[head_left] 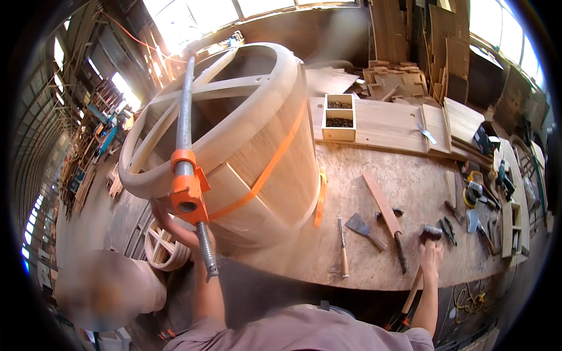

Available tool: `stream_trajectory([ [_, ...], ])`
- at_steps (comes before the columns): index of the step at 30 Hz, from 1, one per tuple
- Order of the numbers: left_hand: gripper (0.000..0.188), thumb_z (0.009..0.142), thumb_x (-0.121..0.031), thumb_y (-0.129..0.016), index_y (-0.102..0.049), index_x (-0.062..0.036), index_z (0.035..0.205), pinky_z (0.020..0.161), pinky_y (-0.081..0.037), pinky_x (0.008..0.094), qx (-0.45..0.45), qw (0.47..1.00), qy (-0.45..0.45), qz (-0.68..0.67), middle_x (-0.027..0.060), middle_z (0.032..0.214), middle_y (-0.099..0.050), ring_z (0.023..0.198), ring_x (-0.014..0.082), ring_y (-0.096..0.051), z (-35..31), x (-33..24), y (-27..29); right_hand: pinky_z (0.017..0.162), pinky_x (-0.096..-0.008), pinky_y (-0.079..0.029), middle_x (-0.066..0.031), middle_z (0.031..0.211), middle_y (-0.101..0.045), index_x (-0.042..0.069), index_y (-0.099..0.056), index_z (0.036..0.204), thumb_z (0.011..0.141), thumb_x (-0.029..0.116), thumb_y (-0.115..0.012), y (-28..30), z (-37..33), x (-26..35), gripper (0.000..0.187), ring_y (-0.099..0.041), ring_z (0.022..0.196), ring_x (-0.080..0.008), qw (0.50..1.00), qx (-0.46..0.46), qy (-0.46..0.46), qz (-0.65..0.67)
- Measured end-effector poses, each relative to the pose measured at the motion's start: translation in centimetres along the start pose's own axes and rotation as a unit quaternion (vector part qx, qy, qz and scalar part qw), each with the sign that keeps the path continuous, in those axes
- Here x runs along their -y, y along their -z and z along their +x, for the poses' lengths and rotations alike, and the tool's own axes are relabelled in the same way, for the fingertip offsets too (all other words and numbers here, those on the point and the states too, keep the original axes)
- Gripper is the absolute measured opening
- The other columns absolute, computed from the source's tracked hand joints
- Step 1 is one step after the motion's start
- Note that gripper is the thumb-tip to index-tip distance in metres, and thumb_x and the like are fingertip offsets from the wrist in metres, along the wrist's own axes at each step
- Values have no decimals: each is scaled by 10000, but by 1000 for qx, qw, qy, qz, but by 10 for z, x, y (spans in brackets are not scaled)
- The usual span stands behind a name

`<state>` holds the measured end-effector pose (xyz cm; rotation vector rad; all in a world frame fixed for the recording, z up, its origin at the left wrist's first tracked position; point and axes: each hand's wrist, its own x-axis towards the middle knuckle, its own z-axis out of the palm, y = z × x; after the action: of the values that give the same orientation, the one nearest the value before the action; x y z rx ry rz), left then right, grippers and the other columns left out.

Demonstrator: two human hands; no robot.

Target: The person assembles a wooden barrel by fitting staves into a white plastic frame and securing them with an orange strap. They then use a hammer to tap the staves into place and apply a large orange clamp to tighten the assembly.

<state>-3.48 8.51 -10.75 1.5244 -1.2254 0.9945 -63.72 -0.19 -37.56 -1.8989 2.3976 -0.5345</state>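
Note:
A large round wooden cabinet body [281,158] with a curved rim and crossbars on top stands on the left of the workbench. An orange strap [266,175] circles its slatted side. Across the top lies a pipe clamp [185,117] with an orange head and a threaded screw. My left hand [182,229] reaches up beside the clamp screw, fingers stretched out against the underside of the rim; the clamp hides part of it. At the bench's front edge my right hand [432,255] is closed around a hammer [431,233], its metal head up and wooden handle slanting down.
On the bench [316,266] lie a chisel [343,248], a putty knife [364,230], a long rasp [383,205] and pliers [449,231]. Behind them a divided box [339,133] of small dark pieces sits by wooden boards [389,121]. Lower left is a round wooden frame [170,257].

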Motion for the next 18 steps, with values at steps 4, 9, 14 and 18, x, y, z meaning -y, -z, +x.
stream_trajectory([
  [4,1042,829,-389,-791,-180,98,1517,1179,-228,490,51,994,96,-2,326,1529,-262,1423,423,-307,-68,-27,-30,909,-460,-496,-204,1106,-662,27,-688,1016,911,132,-608,70,105,151,169,-618,1041,-403,941,-66,223,246],
  [9,1224,734,-499,-853,-130,95,1522,1144,-301,497,46,993,86,62,329,1521,-260,1393,446,-339,-60,-54,-53,984,-404,-465,-175,1189,-666,29,-695,1098,1005,206,-528,157,203,363,260,-607,1148,-341,772,-122,451,432],
  [14,1298,679,-534,-879,-115,99,1516,1100,-360,501,-21,992,84,96,328,1505,-279,1346,434,-394,-57,-65,-81,1011,-389,-449,-129,1157,-698,17,-711,1063,1041,295,-444,204,273,539,387,-592,1180,-304,638,-8,612,467],
  [18,1306,681,-556,-856,-100,99,1521,1115,-336,500,-34,992,85,83,322,1519,-257,1366,430,-365,-62,-61,-91,919,-389,-459,-124,831,-670,8,-683,805,1009,403,-391,206,306,582,531,-619,836,-307,590,149,689,394],
])
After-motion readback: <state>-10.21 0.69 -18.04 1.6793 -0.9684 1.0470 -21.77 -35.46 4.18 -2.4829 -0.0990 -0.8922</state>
